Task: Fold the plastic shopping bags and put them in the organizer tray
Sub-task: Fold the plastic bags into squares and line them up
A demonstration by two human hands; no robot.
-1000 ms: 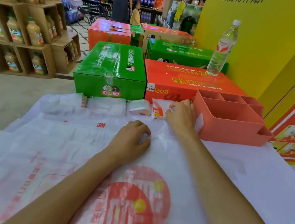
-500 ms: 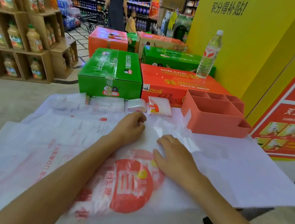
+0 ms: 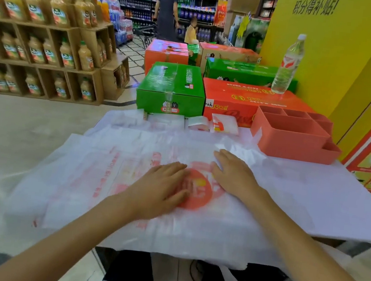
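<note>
Head camera: we've got our left hand (image 3: pixel 162 189) flat, fingers straight, pressing the thin white plastic shopping bag with a red round logo (image 3: pixel 128 180) spread on the table; our right hand (image 3: pixel 233 176) lies flat beside it. Slick film could slide or trap air, spoiling the fold. Far right waits the coral compartmented plastic organizer tray (image 3: pixel 295 149).

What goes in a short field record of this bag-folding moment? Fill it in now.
left hand: flat on the spread plastic bag
right hand: flat on the same bag, beside its red logo
organizer tray: far right of the table, compartments look empty
folded bags: at the far table edge, outside the tray
water bottle: upright on the red carton
</note>
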